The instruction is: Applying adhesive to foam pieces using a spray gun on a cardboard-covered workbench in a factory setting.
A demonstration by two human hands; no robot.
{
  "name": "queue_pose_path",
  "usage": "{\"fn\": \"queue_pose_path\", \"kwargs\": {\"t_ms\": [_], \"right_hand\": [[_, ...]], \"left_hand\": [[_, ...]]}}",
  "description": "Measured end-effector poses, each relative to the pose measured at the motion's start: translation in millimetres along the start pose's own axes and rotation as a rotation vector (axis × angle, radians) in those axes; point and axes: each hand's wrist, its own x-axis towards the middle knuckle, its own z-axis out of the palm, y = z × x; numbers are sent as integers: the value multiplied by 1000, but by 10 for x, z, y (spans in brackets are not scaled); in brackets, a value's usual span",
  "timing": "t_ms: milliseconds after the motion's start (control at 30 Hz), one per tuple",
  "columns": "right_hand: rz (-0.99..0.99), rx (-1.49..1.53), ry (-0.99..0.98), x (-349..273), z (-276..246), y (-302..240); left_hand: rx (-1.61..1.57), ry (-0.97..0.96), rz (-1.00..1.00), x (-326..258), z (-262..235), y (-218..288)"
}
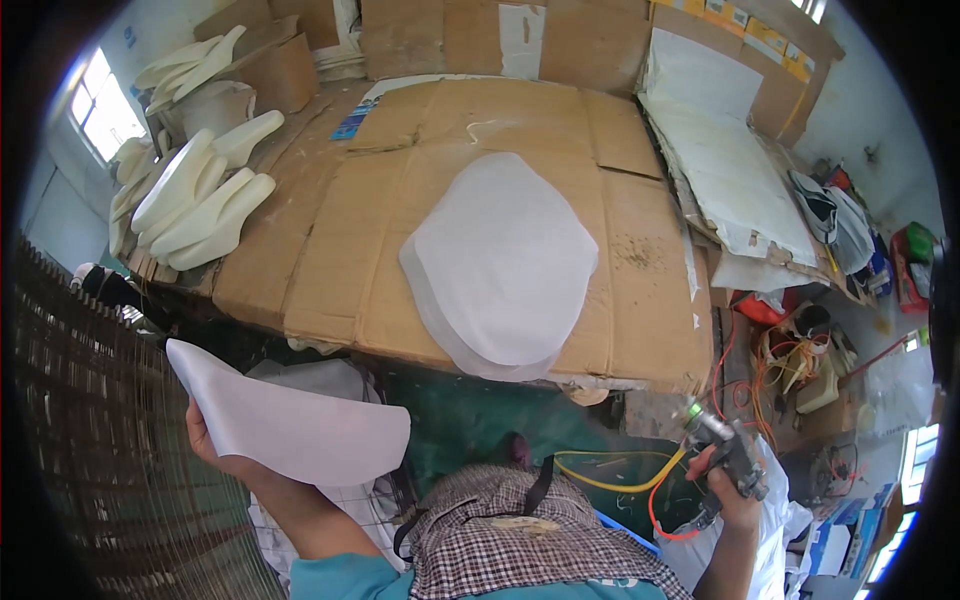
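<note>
My left hand (205, 432) grips the edge of a curved, pale lilac-white sheet (300, 425) and holds it off to the left, in front of the table. Most of its fingers are hidden behind the sheet. On the right, my right hand (728, 490) is wrapped round a metal spray gun (728, 450). Its nozzle points up and left toward the table edge, and a yellow hose and an orange hose hang near it. A stack of similar pale sheets (505, 260) lies on the cardboard-covered table (340, 250), apart from both hands.
Cream moulded foam pieces (205, 200) are piled at the table's left end. A woven slatted screen (90, 430) stands close on my left. White-covered boards (730, 150) rise at the back right. Tangled orange cords (790, 350) and a white plastic bag (770, 520) are on my right.
</note>
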Motion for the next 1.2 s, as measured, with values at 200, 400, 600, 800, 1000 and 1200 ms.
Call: {"fn": "queue_pose_path", "kwargs": {"t_ms": [200,400,600,800,1000,1200], "right_hand": [[30,-98,264,-190,-156,-100],[124,-62,-41,-310,-130,-117],[56,-17,145,-68,56,-3],[42,-70,74,-60,-38,-111],[39,43,-5,193,115,15],[-81,3,142,527,113,107]], "left_hand": [[-143,-120,-238,-41,-47,21],[23,-105,-250,-231,191,36],[-208,-91,-445,-442,431,102],[-280,-110,-484,-442,416,32],[-327,-137,-462,-365,265,-121],[-247,-100,-370,-341,254,-193]]}}
